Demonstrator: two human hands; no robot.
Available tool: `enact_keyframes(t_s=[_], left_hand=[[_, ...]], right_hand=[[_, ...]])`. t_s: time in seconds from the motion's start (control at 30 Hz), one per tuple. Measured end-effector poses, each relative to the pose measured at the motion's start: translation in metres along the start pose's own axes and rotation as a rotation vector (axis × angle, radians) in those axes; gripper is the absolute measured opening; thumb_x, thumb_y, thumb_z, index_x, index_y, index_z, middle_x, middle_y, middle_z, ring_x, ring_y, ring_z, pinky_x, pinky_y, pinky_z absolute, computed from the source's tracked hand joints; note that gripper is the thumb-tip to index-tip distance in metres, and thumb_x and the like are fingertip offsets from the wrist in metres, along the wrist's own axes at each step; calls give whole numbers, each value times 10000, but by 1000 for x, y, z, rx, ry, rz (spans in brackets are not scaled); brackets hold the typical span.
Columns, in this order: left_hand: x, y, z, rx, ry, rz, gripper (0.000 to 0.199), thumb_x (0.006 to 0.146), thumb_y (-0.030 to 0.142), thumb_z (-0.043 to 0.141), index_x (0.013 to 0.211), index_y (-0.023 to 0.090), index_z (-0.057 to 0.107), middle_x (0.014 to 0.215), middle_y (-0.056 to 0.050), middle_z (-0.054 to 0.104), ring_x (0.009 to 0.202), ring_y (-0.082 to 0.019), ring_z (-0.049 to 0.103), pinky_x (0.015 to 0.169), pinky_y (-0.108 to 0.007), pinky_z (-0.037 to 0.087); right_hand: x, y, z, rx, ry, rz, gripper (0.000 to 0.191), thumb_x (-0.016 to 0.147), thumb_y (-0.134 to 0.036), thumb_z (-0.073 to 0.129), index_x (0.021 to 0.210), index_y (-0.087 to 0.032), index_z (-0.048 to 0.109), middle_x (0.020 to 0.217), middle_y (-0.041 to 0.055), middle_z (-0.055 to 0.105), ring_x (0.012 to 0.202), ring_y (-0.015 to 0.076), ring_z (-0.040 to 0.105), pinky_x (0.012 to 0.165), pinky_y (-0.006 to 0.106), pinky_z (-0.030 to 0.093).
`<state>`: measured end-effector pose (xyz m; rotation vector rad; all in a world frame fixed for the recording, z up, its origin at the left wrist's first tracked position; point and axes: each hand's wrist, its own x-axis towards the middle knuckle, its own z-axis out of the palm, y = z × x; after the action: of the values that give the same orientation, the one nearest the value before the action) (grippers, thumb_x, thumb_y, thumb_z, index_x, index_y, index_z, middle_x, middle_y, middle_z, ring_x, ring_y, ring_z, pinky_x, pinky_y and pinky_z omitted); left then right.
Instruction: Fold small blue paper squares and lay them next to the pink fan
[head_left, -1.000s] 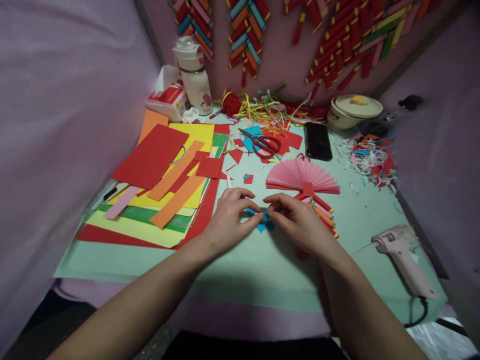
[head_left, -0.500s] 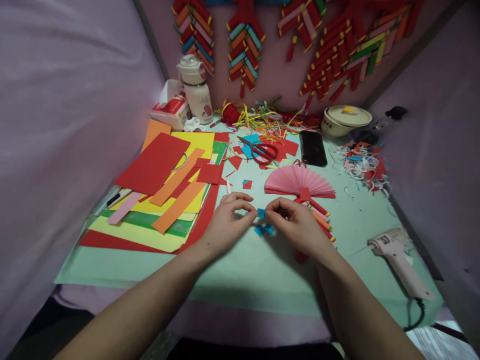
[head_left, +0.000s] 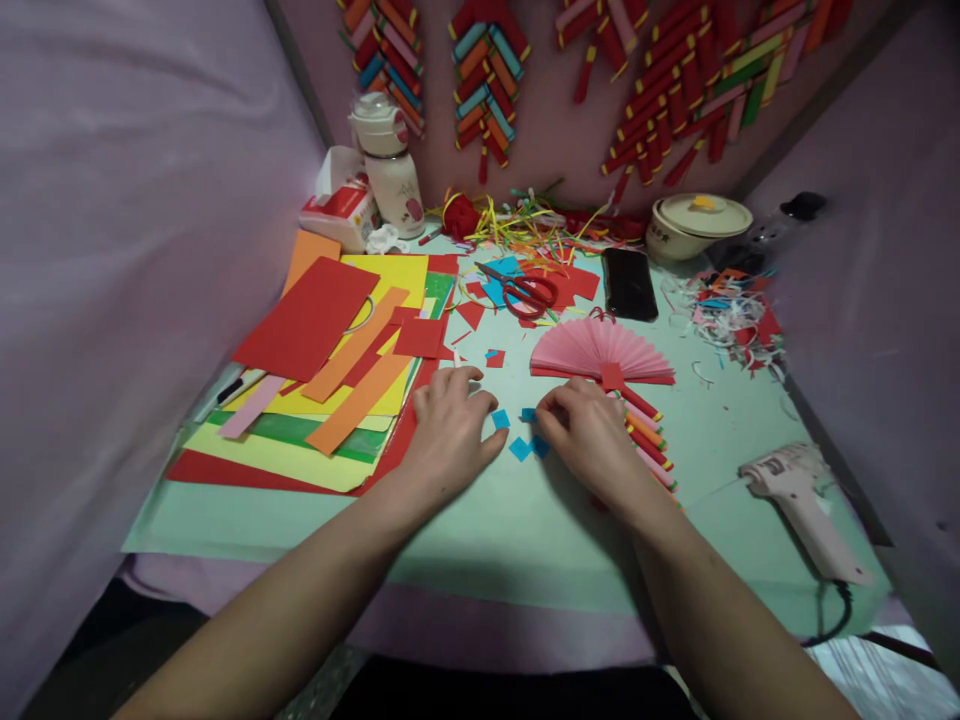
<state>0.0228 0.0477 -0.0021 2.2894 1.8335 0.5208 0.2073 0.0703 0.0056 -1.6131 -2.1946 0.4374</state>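
Note:
Several small blue paper squares lie at the middle of the table. My left hand (head_left: 457, 425) is open, its thumb and fingertips apart beside the left blue square (head_left: 500, 419). The fingertips of my right hand (head_left: 581, 430) are pinched on another blue square (head_left: 529, 414). Two more, a lower blue square (head_left: 520, 449) and one partly beside my right fingers (head_left: 540, 447), lie just below. Behind and right of my right hand is a pink pleated paper fan (head_left: 592, 350) with rolled paper tubes (head_left: 649, 436) under it, partly hidden by that hand.
Coloured paper sheets (head_left: 307, 320) are stacked at the left. Red-handled scissors (head_left: 529, 295), a phone (head_left: 628, 284) and a lidded bowl (head_left: 694, 226) stand or lie further back. A glue gun (head_left: 806, 510) lies at the right, near paper scraps (head_left: 739, 325).
My hands have moved apart. My left fingers have opened, and a blue square now lies beside them. The whole view has shifted slightly.

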Motion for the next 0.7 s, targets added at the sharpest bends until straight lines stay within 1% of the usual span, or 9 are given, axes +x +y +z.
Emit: enact_keyframes(t_s=[0.07,0.17,0.3,0.43,0.53,0.6,0.63,0.67,0.7], left_hand=[[0,2,3,-2,-12,11,157,815,329,656,931,224,673,1274,-117,530,1232,-344,408,937,-532,371],[1,3,3,-29,-29,4,124,829,316,648,907,221,668,1269,-113,531,1225,-337,416,932,-525,374],[0,3,2,-46,-32,4,140,842,306,650,954,223,665,1262,-112,542,1222,-325,427,935,-522,372],[1,1,2,-43,-31,5,163,838,302,666,976,216,672,1257,-118,560,1213,-338,438,928,-532,384],[3,-1,-4,-141,44,28,136,876,287,610,976,217,670,1212,-107,598,1190,-316,472,951,-529,394],[2,2,-13,-312,124,46,163,912,274,543,1009,216,660,1162,-98,627,1161,-268,518,981,-484,413],[-1,6,-17,-427,142,47,188,926,276,514,1034,214,655,1141,-92,642,1141,-242,547,989,-446,430],[-6,12,-21,-551,124,39,218,936,291,492,1062,215,653,1138,-86,656,1126,-222,572,992,-407,446],[-14,21,-22,-673,73,16,254,946,321,475,1097,220,651,1135,-71,676,1102,-205,601,979,-363,468]], right_hand=[[0,-2,2,-116,24,0,182,888,-239,557,753,-195,670,861,75,659,877,253,543,712,356,290],[-1,-3,5,-198,46,-13,201,896,-235,553,739,-192,671,858,89,657,880,264,515,709,362,268],[-1,-1,9,-243,50,-13,184,892,-226,560,749,-186,669,856,88,653,881,266,514,725,373,270],[1,2,11,-213,57,-1,141,889,-260,579,800,-193,667,894,78,649,920,272,529,766,386,290],[0,0,-4,-131,161,22,130,905,-280,562,889,-199,663,947,81,656,957,277,541,800,397,320],[-8,-8,-23,-6,230,-22,131,918,-275,544,930,-199,650,957,83,657,963,262,555,827,402,356],[-16,-13,-34,86,236,-65,128,921,-269,538,939,-202,645,954,82,657,950,246,566,834,398,381],[-26,-19,-44,198,210,-125,123,922,-268,535,942,-211,642,941,75,660,928,229,579,827,388,410],[-39,-26,-52,316,131,-170,125,924,-274,535,957,-231,648,928,62,665,897,211,593,796,372,442]])
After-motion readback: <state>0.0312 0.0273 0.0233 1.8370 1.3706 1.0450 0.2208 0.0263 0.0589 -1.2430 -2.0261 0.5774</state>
